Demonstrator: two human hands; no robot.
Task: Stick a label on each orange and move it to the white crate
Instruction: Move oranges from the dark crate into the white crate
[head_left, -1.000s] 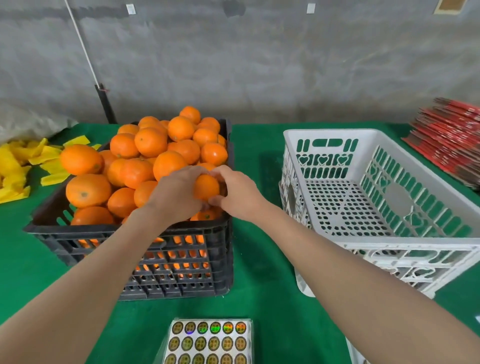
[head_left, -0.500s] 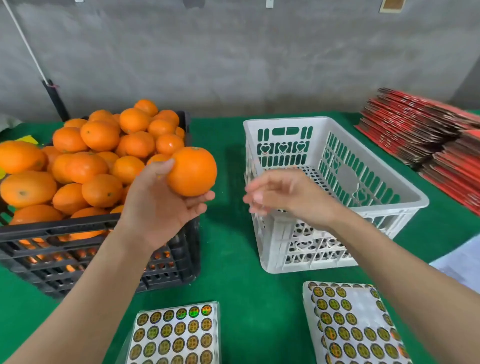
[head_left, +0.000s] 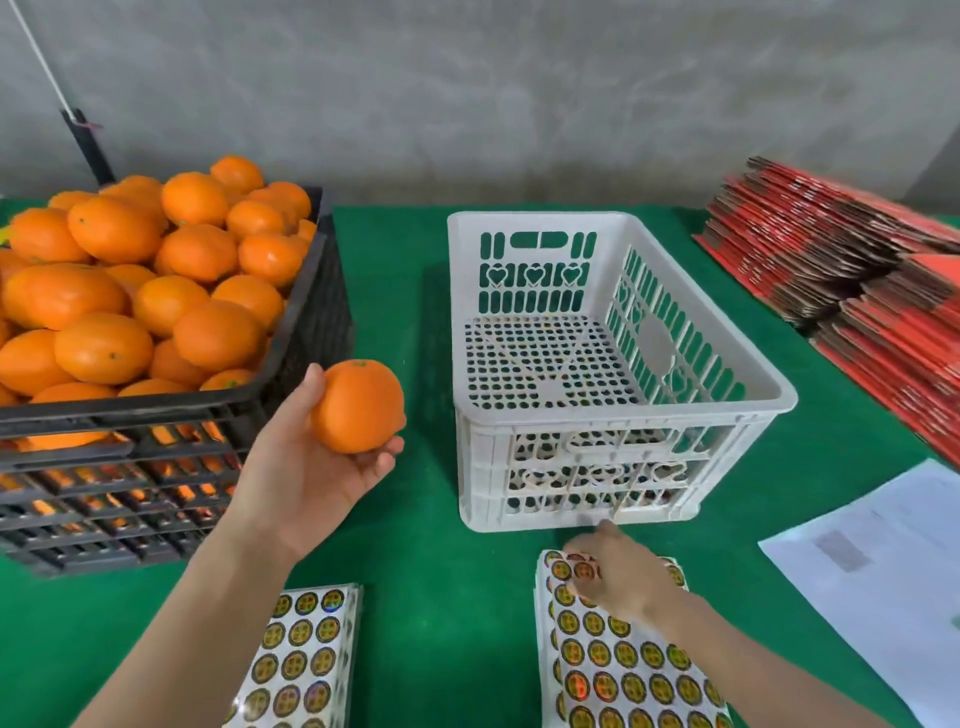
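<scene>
My left hand (head_left: 306, 467) holds one orange (head_left: 358, 406) in its fingers, raised between the two crates. A black crate (head_left: 291, 364) at the left is heaped with several oranges (head_left: 156, 291). The white crate (head_left: 613, 467) stands at the centre right with nothing in it. My right hand (head_left: 618, 574) rests fingers-down on the top edge of the right label sheet (head_left: 623, 660), touching the round gold stickers; I cannot tell whether it has a sticker pinched. A second label sheet (head_left: 301, 654) lies at the bottom centre-left.
The table has a green cloth (head_left: 431, 597). Stacks of red flat cardboard (head_left: 857, 270) fill the right side. A white paper (head_left: 883, 571) lies at the lower right. A dark pole (head_left: 88, 150) leans on the grey wall behind the black crate.
My left hand lifted the orange out of the black crate and brought it toward me. My right hand let go of it and dropped down onto the right label sheet.
</scene>
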